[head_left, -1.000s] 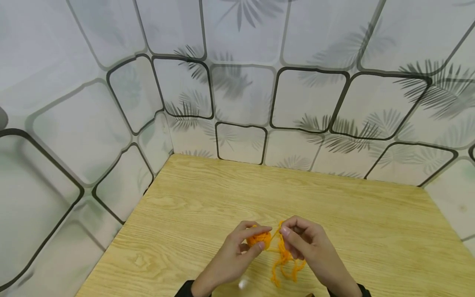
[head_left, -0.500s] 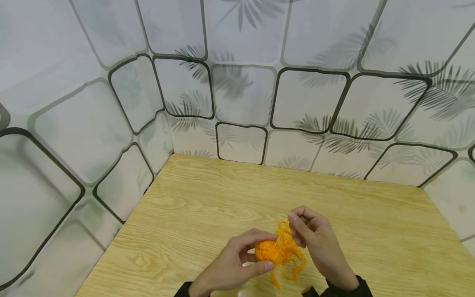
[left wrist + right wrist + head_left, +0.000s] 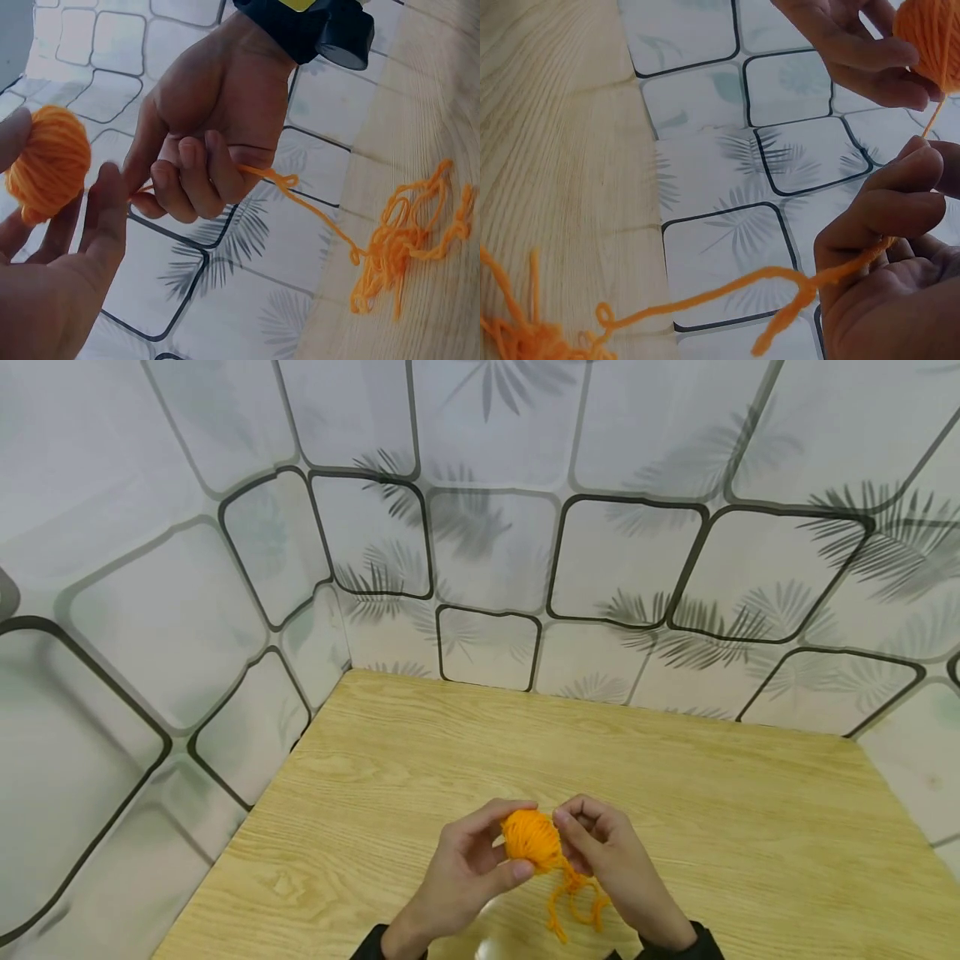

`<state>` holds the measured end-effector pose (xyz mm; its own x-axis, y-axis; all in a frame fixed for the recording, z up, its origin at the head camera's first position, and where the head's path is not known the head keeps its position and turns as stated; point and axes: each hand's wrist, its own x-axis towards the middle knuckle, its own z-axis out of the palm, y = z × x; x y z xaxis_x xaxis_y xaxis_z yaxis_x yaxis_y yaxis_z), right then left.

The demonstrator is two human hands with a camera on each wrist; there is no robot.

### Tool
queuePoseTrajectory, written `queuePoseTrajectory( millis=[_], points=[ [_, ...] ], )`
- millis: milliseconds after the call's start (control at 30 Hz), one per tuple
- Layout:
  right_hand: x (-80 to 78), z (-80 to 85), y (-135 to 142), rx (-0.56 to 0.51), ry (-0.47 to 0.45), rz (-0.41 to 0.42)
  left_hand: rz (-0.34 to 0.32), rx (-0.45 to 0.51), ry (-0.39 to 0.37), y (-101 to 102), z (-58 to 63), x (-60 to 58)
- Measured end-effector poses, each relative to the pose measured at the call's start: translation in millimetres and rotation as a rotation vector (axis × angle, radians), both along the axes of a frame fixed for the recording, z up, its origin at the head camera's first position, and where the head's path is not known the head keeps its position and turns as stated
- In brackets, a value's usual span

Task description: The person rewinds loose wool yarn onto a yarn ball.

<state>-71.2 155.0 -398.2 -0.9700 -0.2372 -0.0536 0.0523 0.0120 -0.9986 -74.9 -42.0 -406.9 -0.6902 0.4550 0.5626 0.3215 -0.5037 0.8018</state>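
Note:
My left hand (image 3: 465, 868) grips an orange yarn ball (image 3: 531, 839) between thumb and fingers, above the table. Close beside it on the right, my right hand (image 3: 611, 860) pinches the strand between thumb and forefinger. In the right wrist view a short taut length of yarn (image 3: 933, 118) runs from the ball (image 3: 934, 41) to those fingertips. The strand also passes through the curled fingers (image 3: 199, 176) of the right hand. From there it drops to a loose tangle of orange yarn (image 3: 394, 251) lying on the table.
The wood-grain table (image 3: 390, 760) reaches back to a patterned white sheet (image 3: 487, 552) along the rear and left side. Dark sleeves (image 3: 686, 941) cover the wrists, and a dark wrist device (image 3: 345, 34) sits on the right wrist.
The ball was lowered and turned toward the tangle, then raised again with its wound side showing. My right hand swung up and away, then came back beside the ball. The heap looks smaller.

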Motion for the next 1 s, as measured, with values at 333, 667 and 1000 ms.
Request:
queuePoseTrajectory(
  millis=[333, 667, 1000],
  points=[
    [10.0, -12.7, -12.3, 0.041, 0.133, 0.170, 0.267, -0.062, -0.052, 3.5, -1.1, -6.2],
    [19.5, -7.8, -19.5, 0.144, 0.171, 0.141, 0.461, -0.204, -0.205, 6.3, -10.4, -12.7],
    [25.0, 3.5, -15.7, 0.189, 0.154, 0.109, 0.463, -0.536, -0.162, -0.1, -15.6, -11.9]
  ],
)
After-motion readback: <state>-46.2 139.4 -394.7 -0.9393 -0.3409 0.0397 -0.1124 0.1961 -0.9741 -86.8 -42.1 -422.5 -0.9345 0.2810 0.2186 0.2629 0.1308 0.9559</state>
